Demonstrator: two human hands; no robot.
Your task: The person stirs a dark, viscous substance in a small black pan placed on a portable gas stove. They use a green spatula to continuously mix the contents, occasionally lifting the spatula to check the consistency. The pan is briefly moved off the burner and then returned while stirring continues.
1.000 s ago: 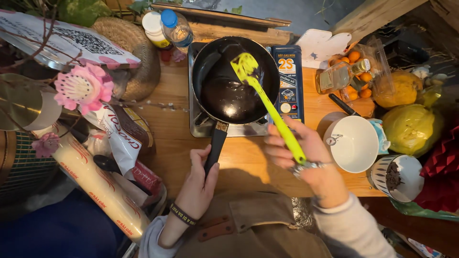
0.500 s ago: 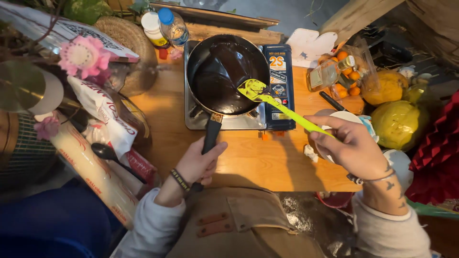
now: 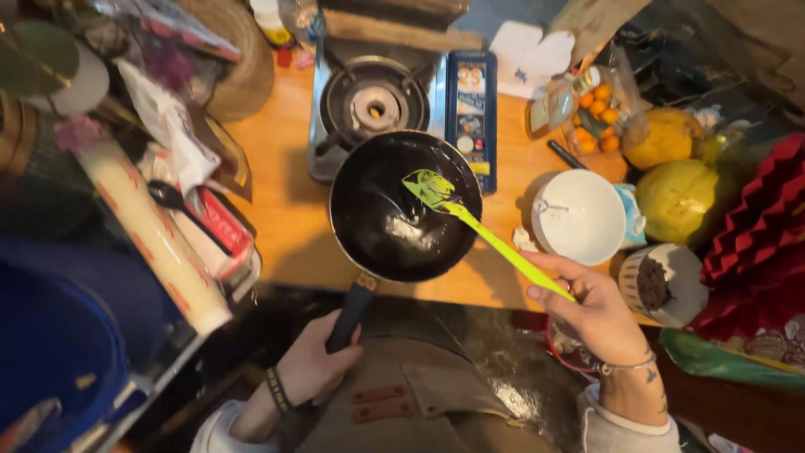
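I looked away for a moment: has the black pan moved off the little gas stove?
Yes. The black pan has come off the gas stove, whose burner now shows bare, toward the person. The left hand holds its handle; the right hand holds the green spatula.

Portable gas stove (image 3: 369,105), white bowl (image 3: 580,216), yellow citrus fruits (image 3: 681,200), plastic-wrap roll (image 3: 151,235)

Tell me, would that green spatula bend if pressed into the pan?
Probably: the green spatula has a thin, flat blade that looks like flexible silicone. Its slim handle seems light, since the right hand holds it by the very end.
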